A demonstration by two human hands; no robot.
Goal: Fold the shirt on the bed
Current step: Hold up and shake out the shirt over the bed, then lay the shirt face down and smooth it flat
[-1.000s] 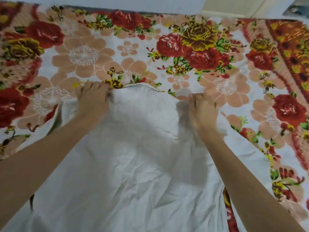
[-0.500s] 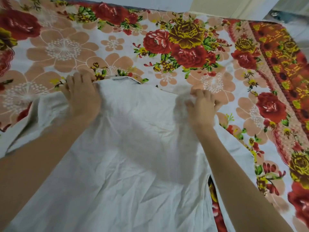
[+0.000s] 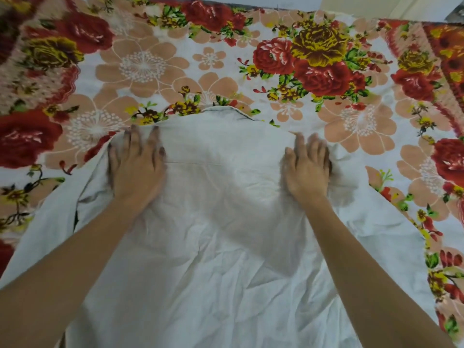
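Note:
A white, creased shirt (image 3: 221, 247) lies spread on the bed, back side up, its collar (image 3: 226, 113) at the far end. My left hand (image 3: 136, 167) lies flat on the left shoulder with fingers straight and spread. On the right shoulder my right hand (image 3: 306, 169) presses the cloth the same way, fingers straight. One sleeve runs down the left side under my left forearm; the other sleeve extends to the right past my right forearm.
The bed is covered by a flowered sheet (image 3: 326, 71) with red and yellow roses and peach blossoms. A pale wall (image 3: 251, 0) runs along the far edge. The sheet's patterned red border (image 3: 449, 59) lies at the far right.
Both hands have let go of the shirt's shoulders, where their fingers were curled into the cloth, and now lie flat on it. The shoulders sit spread wider on the sheet.

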